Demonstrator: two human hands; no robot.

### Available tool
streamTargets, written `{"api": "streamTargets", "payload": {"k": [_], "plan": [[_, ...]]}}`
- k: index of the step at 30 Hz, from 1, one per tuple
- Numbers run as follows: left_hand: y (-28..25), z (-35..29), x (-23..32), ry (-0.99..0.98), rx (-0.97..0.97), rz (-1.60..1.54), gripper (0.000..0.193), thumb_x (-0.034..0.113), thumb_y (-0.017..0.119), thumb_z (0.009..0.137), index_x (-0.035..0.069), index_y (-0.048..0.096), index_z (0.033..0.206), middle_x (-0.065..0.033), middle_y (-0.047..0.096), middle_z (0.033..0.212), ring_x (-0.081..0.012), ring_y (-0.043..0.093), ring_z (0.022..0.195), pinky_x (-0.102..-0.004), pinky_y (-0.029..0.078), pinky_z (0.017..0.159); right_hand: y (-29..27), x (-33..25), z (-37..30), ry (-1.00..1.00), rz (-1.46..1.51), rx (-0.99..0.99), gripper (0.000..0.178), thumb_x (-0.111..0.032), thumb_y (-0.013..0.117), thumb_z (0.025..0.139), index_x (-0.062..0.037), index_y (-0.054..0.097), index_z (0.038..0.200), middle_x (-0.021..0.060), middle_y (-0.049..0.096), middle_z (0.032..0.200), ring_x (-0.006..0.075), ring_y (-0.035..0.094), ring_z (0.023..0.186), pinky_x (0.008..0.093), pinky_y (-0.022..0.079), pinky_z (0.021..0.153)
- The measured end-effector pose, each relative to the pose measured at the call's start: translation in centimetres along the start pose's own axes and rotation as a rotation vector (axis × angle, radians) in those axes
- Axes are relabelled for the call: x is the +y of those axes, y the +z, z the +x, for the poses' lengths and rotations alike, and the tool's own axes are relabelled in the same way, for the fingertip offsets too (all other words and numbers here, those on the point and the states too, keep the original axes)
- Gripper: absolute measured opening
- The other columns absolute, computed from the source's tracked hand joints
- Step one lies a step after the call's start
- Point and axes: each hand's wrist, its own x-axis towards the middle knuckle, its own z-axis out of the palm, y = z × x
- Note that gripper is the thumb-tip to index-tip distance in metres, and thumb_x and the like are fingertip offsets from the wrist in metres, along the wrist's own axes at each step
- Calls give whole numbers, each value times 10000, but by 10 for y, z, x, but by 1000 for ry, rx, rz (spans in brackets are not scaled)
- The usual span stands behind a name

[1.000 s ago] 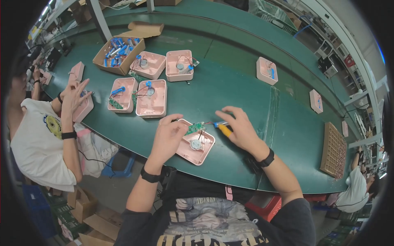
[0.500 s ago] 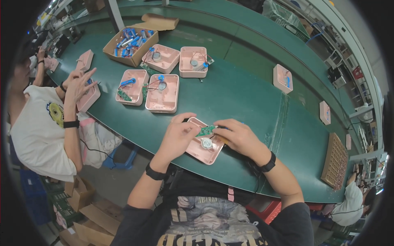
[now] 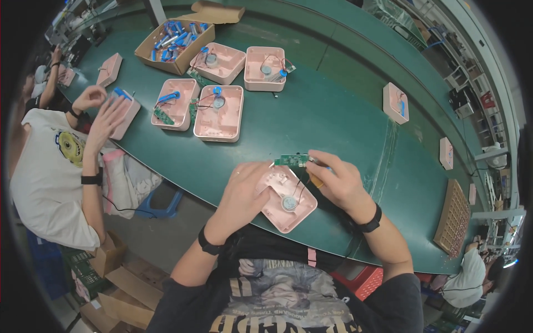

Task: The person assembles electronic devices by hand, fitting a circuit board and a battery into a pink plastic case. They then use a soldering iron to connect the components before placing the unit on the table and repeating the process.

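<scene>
In front of me a pink plastic housing [image 3: 272,210] sits at an angle near the table's front edge. Inside it is a round silvery part [image 3: 288,203], with a thin dark wire rising from it. My left hand [image 3: 242,191] grips the housing's left side, thumb over the rim. Between the fingers of my right hand [image 3: 340,186] is the right end of a green circuit board [image 3: 291,160], held above the housing's far edge. Something orange-yellow [image 3: 315,180] shows under the right fingers; its kind is partly hidden.
Several pink housings with wires, blue cylindrical cells and boards, such as one housing [image 3: 239,119], stand beyond my hands. Behind them is a cardboard box [image 3: 183,61] of blue cells. A co-worker's hands [image 3: 102,111] work at the left. A compartmented tray [image 3: 452,216] lies far right.
My left hand has left the board for the housing's left side. The housing has turned, and the board has risen toward its far edge in my right hand. The co-worker's hands have parted.
</scene>
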Motion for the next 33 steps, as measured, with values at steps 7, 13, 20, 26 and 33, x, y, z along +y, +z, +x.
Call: {"api": "streamTargets", "payload": {"k": [7,13,20,26,33], "plan": [[1,7,0,-135,-83,-180,551,100,775,842,33,658,1376,-144,735,1182,-336,704,1114,-527,364,1241,9,-7,16,217,470,-285,228,-45,843,829,-48,769,1045,93,727,1230,317,690,1130,408,569,945],[-2,4,0,-169,-106,-269,521,119,799,855,57,658,1353,-121,742,1173,-321,718,1095,-572,314,1274,7,-16,28,186,438,-332,202,-53,837,828,-40,777,1020,99,714,1217,314,661,1135,422,537,970],[-6,-4,0,-45,6,-165,451,104,817,840,64,688,1270,-109,771,1131,-319,741,1050,-573,386,1238,7,-29,26,253,389,-377,198,-67,816,833,-39,781,1026,101,698,1204,318,657,1114,417,524,946],[-8,-6,-6,-24,19,-107,392,107,812,843,62,699,1216,-128,762,1158,-334,748,994,-541,510,1144,11,-35,35,144,166,-417,180,-89,786,818,-25,766,985,97,679,1190,298,654,1087,409,514,921],[-11,-9,-3,173,38,132,155,103,793,870,50,754,1010,-119,752,1180,-333,757,1005,-435,621,989,15,-42,38,96,37,-473,146,-94,737,810,-13,747,931,97,662,1136,286,649,1019,410,525,889]]}}
